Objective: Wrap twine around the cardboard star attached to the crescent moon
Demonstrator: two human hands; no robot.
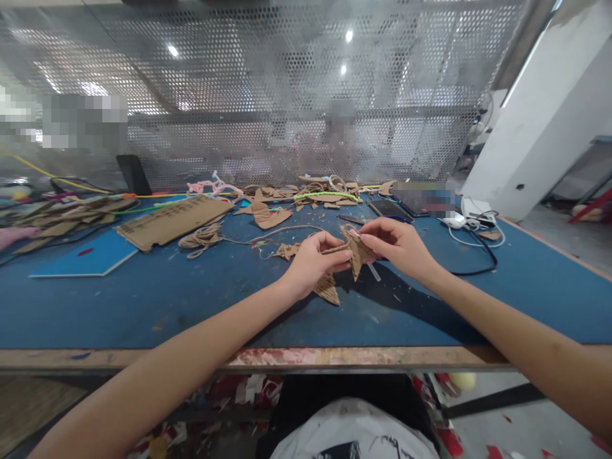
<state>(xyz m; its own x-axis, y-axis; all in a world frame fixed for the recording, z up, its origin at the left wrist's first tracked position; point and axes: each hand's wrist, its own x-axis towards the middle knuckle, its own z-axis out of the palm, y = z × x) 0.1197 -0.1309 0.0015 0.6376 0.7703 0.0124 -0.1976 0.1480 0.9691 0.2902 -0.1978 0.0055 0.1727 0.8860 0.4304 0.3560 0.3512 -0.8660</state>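
Observation:
Between my hands is a small pointed piece of cardboard (pixel 356 258), possibly star-shaped, raised above the blue tabletop. My left hand (pixel 313 261) pinches its left side between thumb and fingers. My right hand (pixel 399 245) closes on its upper right part, the fingertips partly hiding that edge. Below my left hand lies another corrugated cardboard piece (pixel 327 292). A torn cardboard scrap (pixel 287 251) is just to the left. Under my right hand a thin whitish strip (pixel 374 273) shows. Beige cord (pixel 272 237) runs from a loose bundle (pixel 201 239) toward my hands.
Scissors (pixel 351 220) lie behind my hands, near a phone (pixel 388 209). Cardboard scraps (pixel 270 215) and pink pipe cleaners (pixel 213 185) line the back, before a perforated metal screen (pixel 268 115). A cardboard sheet (pixel 176 220) overlaps a blue board (pixel 86 255). Cables (pixel 478 237) lie right.

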